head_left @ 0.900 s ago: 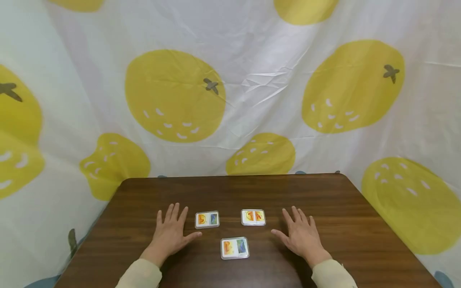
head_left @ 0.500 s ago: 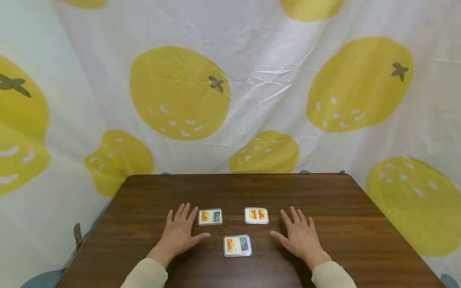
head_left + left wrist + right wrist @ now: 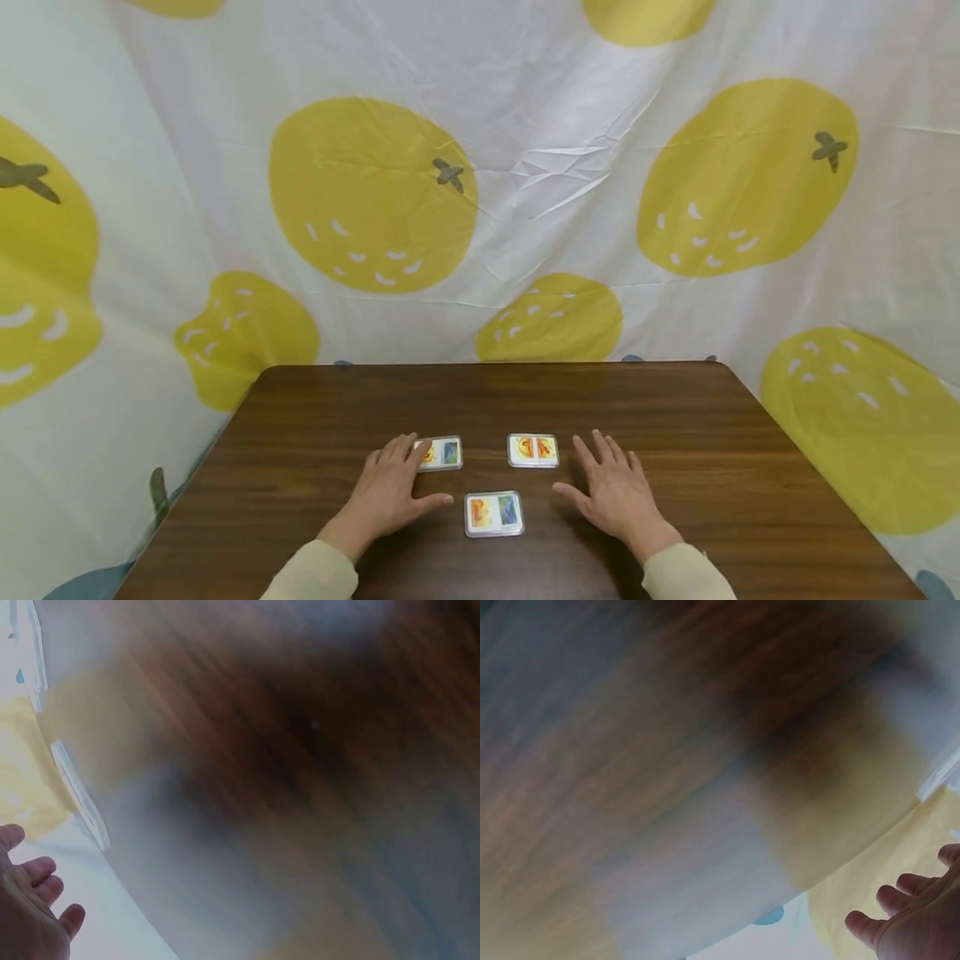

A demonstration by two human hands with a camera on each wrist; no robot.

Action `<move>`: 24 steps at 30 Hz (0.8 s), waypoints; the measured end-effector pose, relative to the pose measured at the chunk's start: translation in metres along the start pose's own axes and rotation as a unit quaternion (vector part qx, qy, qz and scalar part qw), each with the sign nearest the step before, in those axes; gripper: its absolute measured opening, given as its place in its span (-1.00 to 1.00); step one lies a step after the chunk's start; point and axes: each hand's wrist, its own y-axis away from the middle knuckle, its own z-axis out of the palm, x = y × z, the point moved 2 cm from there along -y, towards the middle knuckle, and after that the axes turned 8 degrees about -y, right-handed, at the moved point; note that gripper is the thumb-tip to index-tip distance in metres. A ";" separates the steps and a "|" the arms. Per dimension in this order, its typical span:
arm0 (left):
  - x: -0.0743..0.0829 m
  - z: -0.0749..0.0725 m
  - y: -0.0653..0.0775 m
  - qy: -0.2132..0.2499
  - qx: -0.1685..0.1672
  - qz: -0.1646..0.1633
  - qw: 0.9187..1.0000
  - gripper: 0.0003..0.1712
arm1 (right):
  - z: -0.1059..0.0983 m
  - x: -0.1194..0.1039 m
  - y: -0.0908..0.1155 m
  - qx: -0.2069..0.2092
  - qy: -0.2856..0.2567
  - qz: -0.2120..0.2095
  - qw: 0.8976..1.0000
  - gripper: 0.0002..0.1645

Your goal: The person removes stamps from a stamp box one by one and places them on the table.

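Note:
Three flat clear cases holding picture cards lie on the brown table. My left hand (image 3: pixel 386 492) reaches over the back left card case (image 3: pixel 448 453), its index finger covering that case's left end in the head view; whether it touches, I cannot tell. In the left wrist view the fingers of the left hand (image 3: pixel 34 907) look relaxed, near the edge of a case (image 3: pixel 80 795). My right hand (image 3: pixel 617 496) is spread flat, right of the back right card case (image 3: pixel 533 451), holding nothing. Between both thumbs, nearer me, lies the front card case (image 3: pixel 494 513).
The wood-grain table (image 3: pixel 637 400) has rounded far corners. Behind it and along both sides hangs a white curtain (image 3: pixel 547 217) printed with big yellow fruit.
My left hand has moved right, from beside the back left card case to partly over it. The right hand has shifted slightly left. The head view has turned a little; the cases look unmoved.

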 end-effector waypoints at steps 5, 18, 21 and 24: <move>0.007 -0.002 -0.001 0.010 0.009 0.014 1.000 0.04 | 0.001 -0.005 -0.001 0.002 -0.008 -0.008 1.000 0.02; 0.018 0.005 0.000 0.045 -0.024 0.046 0.998 0.03 | 0.007 -0.014 -0.003 0.002 -0.040 -0.022 0.999 0.00; 0.020 0.008 0.001 0.059 -0.037 0.050 0.996 0.06 | 0.007 -0.016 -0.003 -0.004 -0.054 -0.024 0.998 -0.01; 0.022 0.009 0.002 0.077 -0.047 0.055 0.994 0.09 | 0.007 -0.020 -0.004 -0.011 -0.070 -0.029 0.997 -0.02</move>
